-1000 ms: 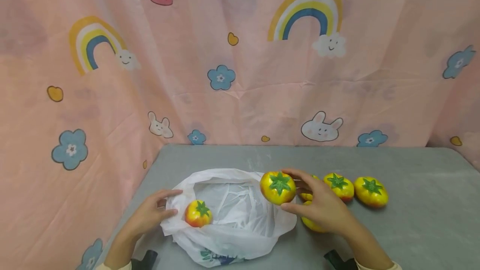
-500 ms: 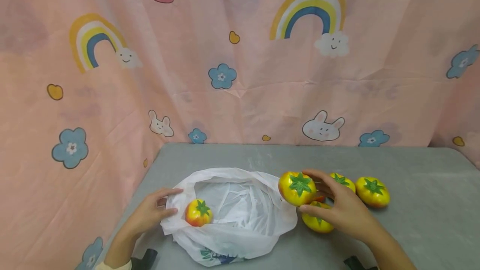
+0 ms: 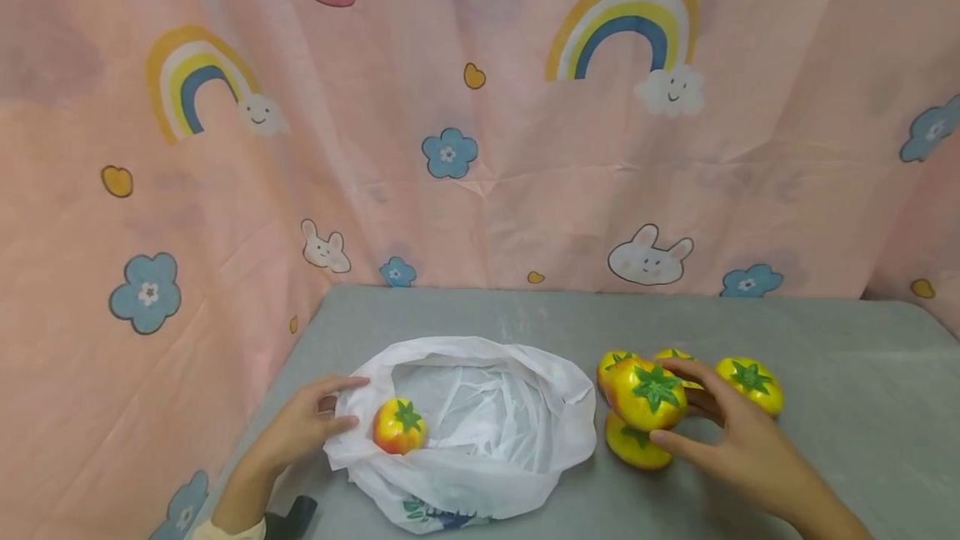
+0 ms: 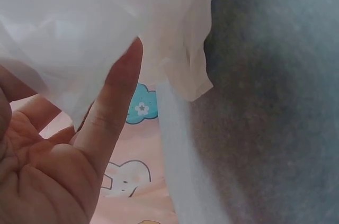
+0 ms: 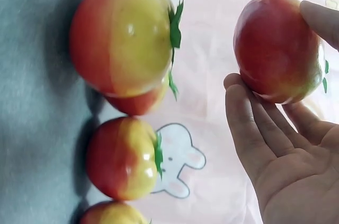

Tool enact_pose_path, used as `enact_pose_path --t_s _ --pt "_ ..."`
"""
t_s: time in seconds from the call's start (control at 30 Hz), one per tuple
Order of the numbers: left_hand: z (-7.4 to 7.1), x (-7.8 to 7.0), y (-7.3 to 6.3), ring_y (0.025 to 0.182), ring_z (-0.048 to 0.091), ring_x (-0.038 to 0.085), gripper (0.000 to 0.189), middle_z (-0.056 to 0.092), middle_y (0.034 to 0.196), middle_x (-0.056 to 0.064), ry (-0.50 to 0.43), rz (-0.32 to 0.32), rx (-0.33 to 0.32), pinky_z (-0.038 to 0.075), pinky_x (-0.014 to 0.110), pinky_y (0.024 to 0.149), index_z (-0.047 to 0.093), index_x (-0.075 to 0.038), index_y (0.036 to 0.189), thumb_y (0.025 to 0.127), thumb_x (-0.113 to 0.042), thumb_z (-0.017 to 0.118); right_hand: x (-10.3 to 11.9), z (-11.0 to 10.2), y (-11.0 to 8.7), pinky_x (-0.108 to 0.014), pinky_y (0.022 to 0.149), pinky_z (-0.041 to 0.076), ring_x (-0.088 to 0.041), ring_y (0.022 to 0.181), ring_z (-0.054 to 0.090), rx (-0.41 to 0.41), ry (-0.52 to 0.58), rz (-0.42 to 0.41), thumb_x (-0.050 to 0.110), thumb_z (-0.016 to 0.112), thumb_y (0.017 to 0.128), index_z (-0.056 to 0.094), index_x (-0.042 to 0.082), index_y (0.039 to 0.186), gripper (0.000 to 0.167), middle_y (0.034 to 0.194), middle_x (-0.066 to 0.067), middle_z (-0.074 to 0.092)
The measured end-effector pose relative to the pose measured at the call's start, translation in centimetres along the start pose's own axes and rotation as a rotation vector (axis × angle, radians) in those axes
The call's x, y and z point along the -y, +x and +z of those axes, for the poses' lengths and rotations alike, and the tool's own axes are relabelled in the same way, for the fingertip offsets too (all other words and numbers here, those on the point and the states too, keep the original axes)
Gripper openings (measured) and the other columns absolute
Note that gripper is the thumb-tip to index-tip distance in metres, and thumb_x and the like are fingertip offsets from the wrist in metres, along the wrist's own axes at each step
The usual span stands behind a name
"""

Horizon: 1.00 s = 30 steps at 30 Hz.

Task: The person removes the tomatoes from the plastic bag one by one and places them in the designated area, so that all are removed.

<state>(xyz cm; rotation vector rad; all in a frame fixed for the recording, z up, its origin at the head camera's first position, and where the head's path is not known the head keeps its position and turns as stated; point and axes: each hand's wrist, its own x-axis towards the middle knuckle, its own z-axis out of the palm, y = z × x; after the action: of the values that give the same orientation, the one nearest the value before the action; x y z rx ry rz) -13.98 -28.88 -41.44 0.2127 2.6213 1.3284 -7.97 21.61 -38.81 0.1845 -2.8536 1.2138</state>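
My right hand point(image 3: 750, 448) grips a yellow-and-red toy tomato point(image 3: 643, 398) with a green star-shaped top, thumb on one side and fingers on the other. It is held above the table, partly covering other tomatoes; the right wrist view shows the held tomato's red underside point(image 5: 275, 49) apart from them. A white plastic bag point(image 3: 427, 482) lies with its mouth spread wide. My left hand point(image 3: 300, 423) pinches the bag's left rim between thumb and fingers, seen closely in the left wrist view. One toy tomato point(image 3: 399, 427) lies inside the bag, at its left side.
Several toy tomatoes sit on the grey table right of the bag: one in front point(image 3: 637, 447), one behind point(image 3: 609, 363), one partly hidden point(image 3: 673, 354) and one farther right point(image 3: 752, 383). A pink patterned curtain point(image 3: 525, 190) hangs behind the table.
My right hand has carried its tomato rightward from the bag's right rim to over the tomatoes on the table, and slightly lower. The left hand stays on the bag rim.
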Motion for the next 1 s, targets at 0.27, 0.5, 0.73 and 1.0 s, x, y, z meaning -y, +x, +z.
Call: enact_pose_path --t_s 0.27,0.5,0.73,1.0 --pt "0.1 -0.1 -0.2 0.118 0.061 0.042 0.052 0.048 0.144 0.029 -0.033 0.002 0.016 0.061 0.044 0.086 0.059 -0.005 0.136 0.087 -0.004 0.072 -1.1 -0.7 -0.5 -0.046 0.093 0.056 -0.043 0.122 0.059 0.030 -0.023 0.053 0.049 0.079 0.080 0.037 0.016 0.147 0.085 0.150 -0.020 0.042" --pt "0.1 0.1 -0.2 0.120 0.060 0.043 0.053 0.044 0.148 0.030 -0.042 -0.005 0.036 0.060 0.045 0.086 0.057 -0.007 0.138 0.087 -0.006 0.073 -2.5 -1.2 -1.1 -0.045 0.090 0.057 -0.044 0.120 0.059 0.043 -0.083 0.048 0.046 0.077 0.084 0.034 0.010 0.149 0.087 0.149 -0.021 0.043" --pt "0.4 0.0 -0.2 0.120 0.060 0.043 0.054 0.042 0.150 0.030 -0.041 -0.035 0.033 0.060 0.046 0.086 0.057 -0.009 0.139 0.087 -0.007 0.073 -3.6 -1.9 -1.3 -0.046 0.079 0.059 -0.033 0.107 0.066 0.056 -0.163 0.082 0.055 0.076 0.081 0.037 0.013 0.147 0.087 0.144 -0.022 0.049" --pt "0.4 -0.2 -0.2 0.124 0.057 0.046 0.054 0.041 0.151 0.028 -0.020 -0.082 0.016 0.059 0.047 0.088 0.058 -0.012 0.138 0.087 -0.006 0.073 -5.2 -3.1 -1.2 -0.024 0.072 0.052 -0.008 0.101 0.059 -0.013 -0.224 0.022 0.046 0.080 0.080 0.043 0.014 0.144 0.080 0.139 -0.020 0.053"
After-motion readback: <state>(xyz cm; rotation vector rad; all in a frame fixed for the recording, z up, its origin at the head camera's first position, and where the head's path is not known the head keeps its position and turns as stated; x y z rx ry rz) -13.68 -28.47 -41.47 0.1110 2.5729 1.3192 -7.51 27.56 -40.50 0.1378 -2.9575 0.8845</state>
